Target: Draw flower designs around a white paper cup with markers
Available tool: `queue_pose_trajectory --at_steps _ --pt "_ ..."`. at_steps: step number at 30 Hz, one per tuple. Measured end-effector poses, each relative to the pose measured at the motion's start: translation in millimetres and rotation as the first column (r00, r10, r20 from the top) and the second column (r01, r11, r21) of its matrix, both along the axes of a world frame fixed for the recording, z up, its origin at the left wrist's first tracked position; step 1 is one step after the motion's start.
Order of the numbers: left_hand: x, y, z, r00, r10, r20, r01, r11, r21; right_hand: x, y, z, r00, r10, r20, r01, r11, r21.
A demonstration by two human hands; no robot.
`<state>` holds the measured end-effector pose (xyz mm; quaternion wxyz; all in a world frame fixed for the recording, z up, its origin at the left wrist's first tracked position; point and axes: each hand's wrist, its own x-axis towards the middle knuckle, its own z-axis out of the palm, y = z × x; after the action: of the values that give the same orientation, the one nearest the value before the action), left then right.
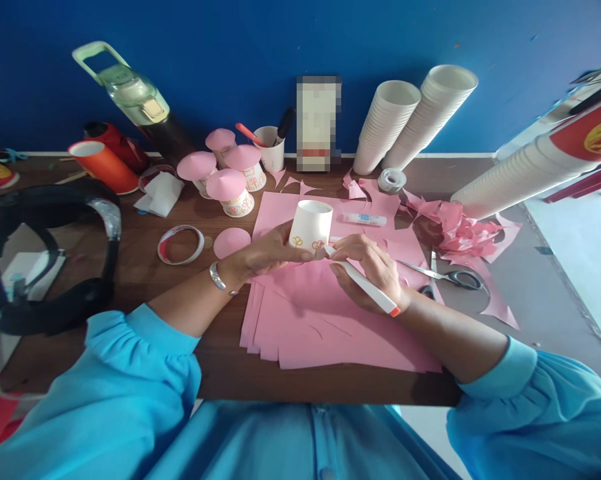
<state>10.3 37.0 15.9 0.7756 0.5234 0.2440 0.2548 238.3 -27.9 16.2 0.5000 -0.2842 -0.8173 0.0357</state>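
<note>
White cup [307, 230]: left hand [270, 251] curled round it; right hand [373, 268] gripping tool [370, 290] beside; paper [340, 340] beneath. Probably cutting; next needs steady hold.

Left of the one held cup [310, 228] are four cone-topped cups [227, 185]; right, three cup stacks [427, 120] and one tube [364, 219].
</note>
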Motion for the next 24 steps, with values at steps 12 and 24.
queue_pose_trajectory --at_steps 12,24 --pt "-0.2 -0.2 -0.2 1.0 0.0 -0.007 0.0 1.0 -0.017 0.2 0.1 1.4 0.999 0.036 0.006 -0.036 0.999 -0.005" --pt "-2.3 2.5 -8.1 1.0 -0.014 0.015 0.014 1.0 -0.003 -0.5 -0.4 1.8 1.0 0.005 0.013 -0.005 1.0 0.014"
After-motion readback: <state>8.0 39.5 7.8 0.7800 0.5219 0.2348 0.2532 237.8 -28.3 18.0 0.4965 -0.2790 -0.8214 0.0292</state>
